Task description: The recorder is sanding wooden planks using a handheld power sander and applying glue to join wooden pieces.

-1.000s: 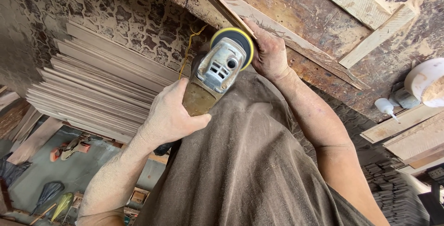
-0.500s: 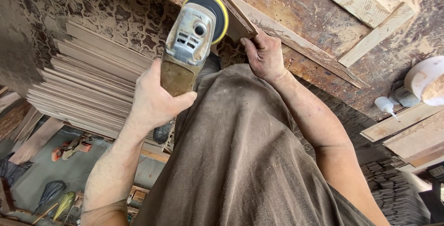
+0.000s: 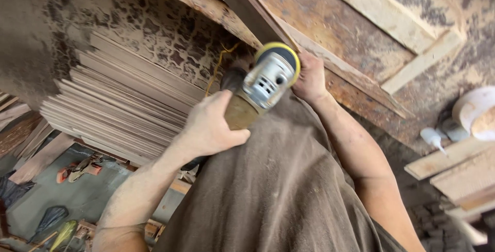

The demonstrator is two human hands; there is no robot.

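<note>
Sander [image 3: 268, 79] gripped by left hand [image 3: 211, 128] fingers — right hand [image 3: 309, 82] fingers hold wooden strip [image 3: 247, 9] beside its disc.

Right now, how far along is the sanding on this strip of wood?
Hard to tell what is finished: the strip is blurred. In hand: the left hand holds the sander with its yellow-edged disc at the strip's near end, and the right hand steadies that end. A stack of boards lies beside, state unclear.
</note>
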